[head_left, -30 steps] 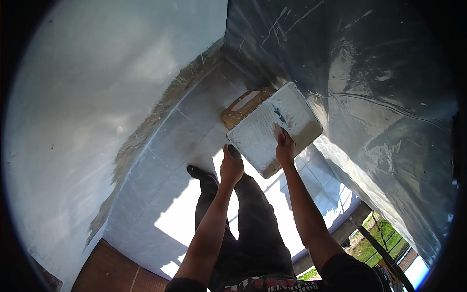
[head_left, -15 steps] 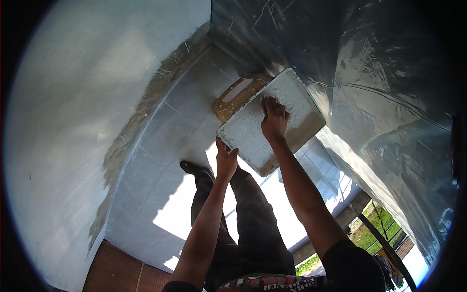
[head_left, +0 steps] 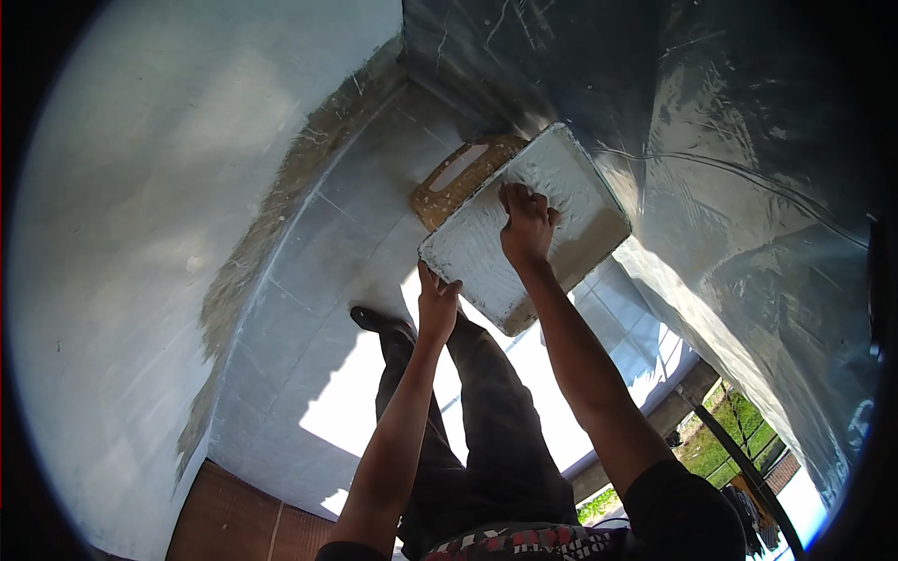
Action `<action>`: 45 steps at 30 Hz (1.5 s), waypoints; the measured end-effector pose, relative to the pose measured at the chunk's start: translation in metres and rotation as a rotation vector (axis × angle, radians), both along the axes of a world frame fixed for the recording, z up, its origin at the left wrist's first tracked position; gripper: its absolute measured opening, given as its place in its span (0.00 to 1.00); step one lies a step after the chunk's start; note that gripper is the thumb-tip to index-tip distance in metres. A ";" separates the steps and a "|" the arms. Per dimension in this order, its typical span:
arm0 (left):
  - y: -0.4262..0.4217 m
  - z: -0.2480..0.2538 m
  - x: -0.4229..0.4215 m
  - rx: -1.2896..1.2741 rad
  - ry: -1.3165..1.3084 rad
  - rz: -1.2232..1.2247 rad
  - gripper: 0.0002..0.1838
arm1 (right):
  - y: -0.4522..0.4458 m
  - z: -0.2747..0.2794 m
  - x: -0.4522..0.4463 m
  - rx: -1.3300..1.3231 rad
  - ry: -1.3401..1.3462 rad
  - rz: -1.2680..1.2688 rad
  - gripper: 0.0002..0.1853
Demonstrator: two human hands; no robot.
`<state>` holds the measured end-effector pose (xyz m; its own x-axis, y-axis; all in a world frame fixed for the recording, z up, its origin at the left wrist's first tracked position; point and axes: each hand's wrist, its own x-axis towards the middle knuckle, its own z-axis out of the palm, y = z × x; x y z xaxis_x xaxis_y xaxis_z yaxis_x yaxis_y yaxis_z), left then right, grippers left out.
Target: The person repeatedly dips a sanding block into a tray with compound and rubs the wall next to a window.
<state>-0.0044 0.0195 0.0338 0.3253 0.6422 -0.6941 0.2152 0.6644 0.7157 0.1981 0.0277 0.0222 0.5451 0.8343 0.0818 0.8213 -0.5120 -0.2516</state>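
My left hand [head_left: 438, 304] is closed on the near left corner of a rectangular tray [head_left: 599, 234], its thumb lying along the rim. The tray is tilted and its rim is smeared and dark. Thick white paste [head_left: 482, 220] with ridges coats much of its inside. My right hand [head_left: 528, 220] is over the paste inside the tray, fingers curled down. Whatever those fingers hold, if anything, is hidden beneath them.
Behind the tray a brown speckled box with an oval opening [head_left: 468, 178] rests on the tiled floor [head_left: 318, 243]. A pale wall [head_left: 140, 234] with a rough grey lower band stands left. Dark plastic sheeting [head_left: 730, 159] hangs right. My shoe [head_left: 369, 319] is below.
The right hand has shifted slightly within the tray. The tray's far right side sits a little further right in view. The left hand keeps its hold.
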 end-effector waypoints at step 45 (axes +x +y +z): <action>0.044 0.268 -0.191 0.793 0.413 0.279 0.49 | 0.046 0.277 -0.126 0.223 2.119 0.105 0.21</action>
<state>-0.1950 0.0639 0.3015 -0.0870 0.9951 -0.0463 0.4597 0.0813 0.8843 0.0721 0.0732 0.2993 -0.1141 0.9257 -0.3606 -0.6977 -0.3331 -0.6342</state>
